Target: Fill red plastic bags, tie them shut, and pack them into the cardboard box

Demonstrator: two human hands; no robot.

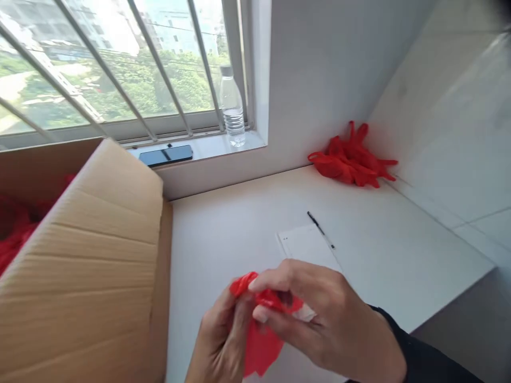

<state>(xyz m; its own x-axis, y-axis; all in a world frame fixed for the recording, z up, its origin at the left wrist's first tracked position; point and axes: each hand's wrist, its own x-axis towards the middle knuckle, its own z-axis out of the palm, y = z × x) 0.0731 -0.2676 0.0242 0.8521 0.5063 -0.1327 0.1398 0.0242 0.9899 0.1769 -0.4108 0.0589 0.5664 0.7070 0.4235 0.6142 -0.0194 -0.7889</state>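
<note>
A thin, crumpled red plastic bag (263, 348) is between my two hands, low in the middle of the head view. My left hand (223, 335) is closed around its bunched upper part, thumb pressed against the plastic. From the right, my right hand (323, 314) reaches over with index finger and thumb on the gathered red film. Part of the bag is hidden behind the right fingers, and its lower end hangs loose over the white table (223, 229).
At left stands a cardboard box (99, 255) with red bags inside. A heap of red bags (349, 159) lies in the far corner. Paper (305, 244) and a pen (320, 229) are beyond my hands. The windowsill holds a phone (166, 155) and a water bottle (232, 111).
</note>
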